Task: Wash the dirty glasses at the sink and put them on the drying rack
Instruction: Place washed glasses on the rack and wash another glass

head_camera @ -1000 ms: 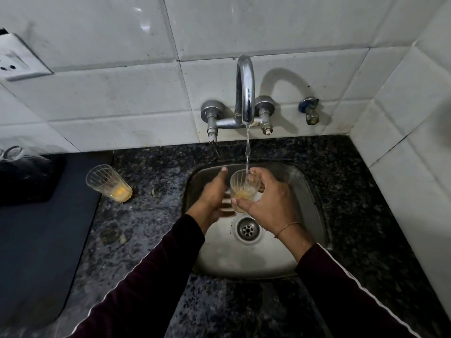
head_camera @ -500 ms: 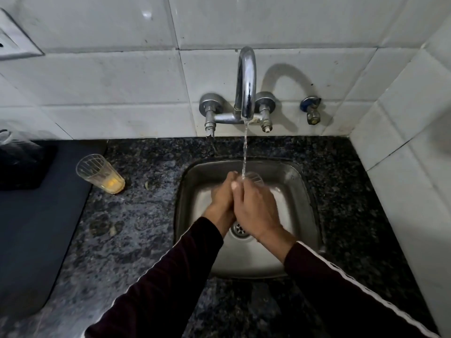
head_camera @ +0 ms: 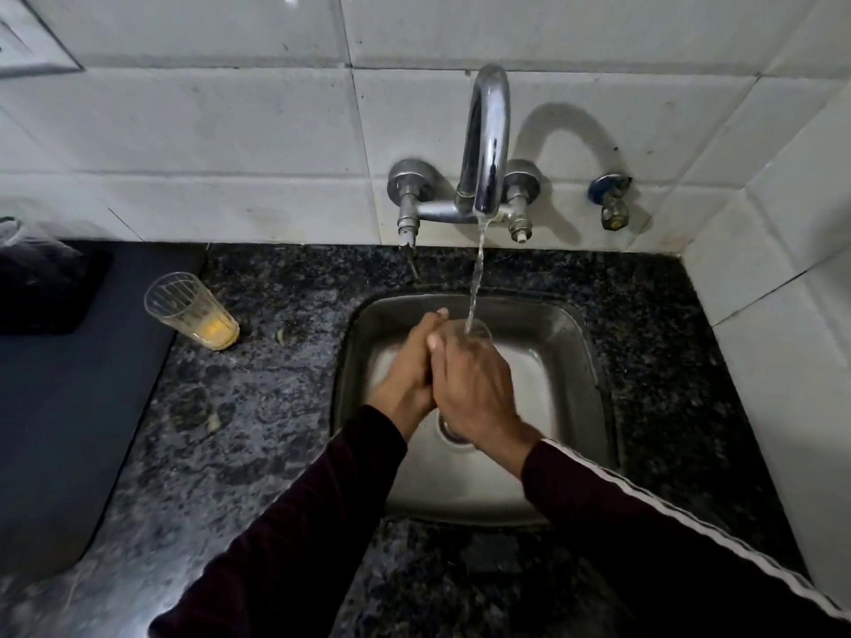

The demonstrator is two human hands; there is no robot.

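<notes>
- Clear ribbed drinking glass under the chrome tap's stream; I see right hand wrapped round it.
- Left hand presses against it, grip hidden.
- Second yellow-stained glass at nine o'clock.

Tap: chrome metal, glossy, mirror-like
Sink: steel, brushed, dull sheen, wet
Counter: speckled dark stone, polished
Wall tiles: white ceramic, glossy, some grime
Glass on counter: clear, ribbed, yellow residue
Mat: dark, matt
Sleeves: dark cloth, soft-looking
</notes>
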